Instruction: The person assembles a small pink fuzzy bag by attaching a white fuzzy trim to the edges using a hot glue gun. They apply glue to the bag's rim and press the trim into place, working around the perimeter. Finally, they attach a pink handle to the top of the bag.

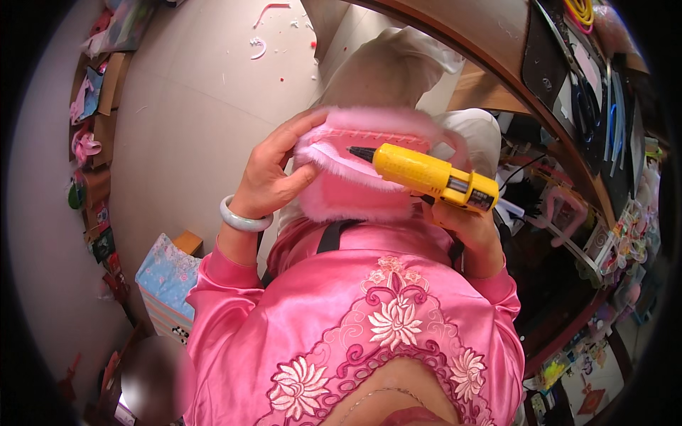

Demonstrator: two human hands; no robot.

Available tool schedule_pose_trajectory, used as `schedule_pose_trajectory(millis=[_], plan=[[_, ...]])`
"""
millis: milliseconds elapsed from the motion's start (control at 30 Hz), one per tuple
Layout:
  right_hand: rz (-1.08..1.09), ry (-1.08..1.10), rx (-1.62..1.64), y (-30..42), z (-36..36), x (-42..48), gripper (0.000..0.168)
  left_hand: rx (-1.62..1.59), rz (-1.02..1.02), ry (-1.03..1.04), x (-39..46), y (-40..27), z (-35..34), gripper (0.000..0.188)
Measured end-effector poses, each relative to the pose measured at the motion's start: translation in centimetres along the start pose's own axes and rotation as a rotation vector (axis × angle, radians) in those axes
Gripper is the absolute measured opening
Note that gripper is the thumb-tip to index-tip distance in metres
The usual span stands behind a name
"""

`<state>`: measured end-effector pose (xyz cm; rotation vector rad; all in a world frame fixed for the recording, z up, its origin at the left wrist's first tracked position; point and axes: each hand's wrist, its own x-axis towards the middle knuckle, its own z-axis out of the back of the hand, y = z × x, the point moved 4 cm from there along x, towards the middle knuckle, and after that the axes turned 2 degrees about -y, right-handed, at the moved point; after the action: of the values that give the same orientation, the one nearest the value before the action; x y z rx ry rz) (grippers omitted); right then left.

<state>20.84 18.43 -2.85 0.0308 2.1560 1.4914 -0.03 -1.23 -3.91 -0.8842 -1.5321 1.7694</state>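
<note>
A pink fur-trimmed bag or basket (351,201) rests over my lap, with fluffy edging around its rims. White or pale stitches run along the inside of its far edge. My left hand (279,170) grips its left side, thumb toward me and fingers at the far side. In my right hand (466,226) is a yellow hot glue gun (413,168). Its black nozzle (362,153) points left over the bag's opening; whether the tip touches the lining I cannot tell. A fluffy pink loop (455,146), perhaps a handle, shows behind the gun.
At right a curved-looking table edge (554,128) runs past my knees, with dark-handled scissors (586,109) and translucent glue sticks (616,117) on top. Cardboard boxes (112,88) line the left wall. A blue floral cloth (173,271) covers something beside me. Scraps (258,48) litter the floor.
</note>
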Motion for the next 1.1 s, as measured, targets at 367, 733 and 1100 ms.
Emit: schedule_pose_trajectory(millis=[367, 733, 1100], plan=[[-0.061, -0.032, 0.279, -0.2, -1.0, 0.8, 0.045, -0.006, -0.011, 0.008, 0.0, 0.4, 0.0, 0.059], [-0.053, -0.073, 0.314, -0.3, -1.2, 0.7, 0.037, -0.015, -0.013, -0.005, -0.2, 0.5, -0.1, 0.059], [-0.052, -0.105, 0.327, -0.9, -0.8, 0.2, 0.027, -0.036, 0.012, 0.001, -0.1, 0.5, -0.2, 0.059]])
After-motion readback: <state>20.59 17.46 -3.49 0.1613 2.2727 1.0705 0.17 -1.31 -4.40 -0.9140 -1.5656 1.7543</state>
